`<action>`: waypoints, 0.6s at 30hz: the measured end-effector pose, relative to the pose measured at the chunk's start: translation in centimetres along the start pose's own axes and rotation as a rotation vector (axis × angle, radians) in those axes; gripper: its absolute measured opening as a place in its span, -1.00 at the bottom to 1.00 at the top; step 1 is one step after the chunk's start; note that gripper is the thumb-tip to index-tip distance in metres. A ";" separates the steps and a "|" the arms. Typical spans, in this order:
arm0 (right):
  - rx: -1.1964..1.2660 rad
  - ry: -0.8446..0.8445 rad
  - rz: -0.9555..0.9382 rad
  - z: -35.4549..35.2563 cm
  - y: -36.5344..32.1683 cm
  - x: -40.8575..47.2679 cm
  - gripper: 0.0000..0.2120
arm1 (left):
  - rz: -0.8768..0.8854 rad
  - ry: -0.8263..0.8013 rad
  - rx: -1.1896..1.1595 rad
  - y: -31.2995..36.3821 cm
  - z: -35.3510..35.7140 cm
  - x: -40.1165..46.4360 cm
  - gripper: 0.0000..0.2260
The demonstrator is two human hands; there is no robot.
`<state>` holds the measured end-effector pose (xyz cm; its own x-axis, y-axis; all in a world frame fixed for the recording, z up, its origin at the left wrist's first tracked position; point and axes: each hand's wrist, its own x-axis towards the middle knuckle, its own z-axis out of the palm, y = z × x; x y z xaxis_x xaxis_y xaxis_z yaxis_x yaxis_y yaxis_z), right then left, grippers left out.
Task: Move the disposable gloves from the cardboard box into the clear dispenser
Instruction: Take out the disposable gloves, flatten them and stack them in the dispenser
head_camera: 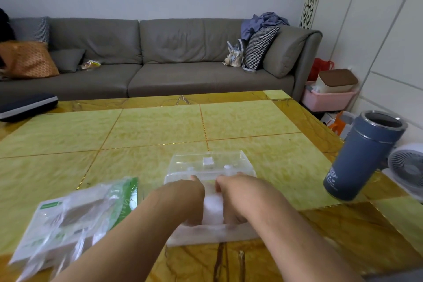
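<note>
The clear dispenser (209,166) stands open on the yellow table (160,126), its lid tipped back away from me. A white wad of disposable gloves (213,209) fills its tray. My left hand (186,199) and my right hand (235,197) are both inside the tray with fingers curled down into the gloves, one on each side of the wad. The cardboard glove box (68,220), white and green, lies flat at the left with loose clear gloves spilling over it.
A blue steel tumbler (364,155) with no lid stands at the table's right edge. A small white fan (407,169) sits beyond that edge. A grey sofa (160,57) runs along the far side, and a dark case (25,105) lies at the far left.
</note>
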<state>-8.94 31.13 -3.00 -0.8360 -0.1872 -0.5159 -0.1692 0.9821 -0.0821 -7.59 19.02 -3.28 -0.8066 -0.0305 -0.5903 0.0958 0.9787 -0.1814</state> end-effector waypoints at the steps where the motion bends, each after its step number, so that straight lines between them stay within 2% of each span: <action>1: 0.017 -0.018 0.008 0.1 -0.1 -0.1 -0.25 | 0.011 -0.018 0.017 -0.1 0.2 0.2 -0.13; 3: 0.044 -0.043 0.018 0.0 -0.1 -0.2 -0.21 | 0.031 -0.024 0.015 -0.4 0.5 0.6 -0.18; 8: 0.104 -0.052 0.036 0.3 0.2 -0.5 -0.32 | 0.084 0.019 -0.111 -1.1 0.7 0.1 -0.19; 10: 0.126 -0.055 0.045 0.5 0.3 -0.5 -0.35 | 0.103 0.048 -0.184 -1.3 0.4 -0.6 -0.31; 14: 0.160 -0.031 0.024 0.8 0.3 -0.8 -0.40 | 0.140 0.097 -0.290 -1.4 0.5 -2.1 -0.77; 16: 0.108 0.019 -0.011 0.7 0.3 -1.4 -0.42 | 0.146 0.116 -0.311 -1.1 0.8 -2.9 -0.84; 18: 0.066 0.063 -0.039 0.4 0.1 -2.2 -0.44 | 0.141 0.130 -0.314 -0.9 1.0 -3.6 -0.80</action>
<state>-6.89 31.62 -2.19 -0.8612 -0.2236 -0.4563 -0.1691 0.9729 -0.1577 -4.17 18.03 -1.82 -0.8678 0.1153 -0.4834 0.0440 0.9867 0.1563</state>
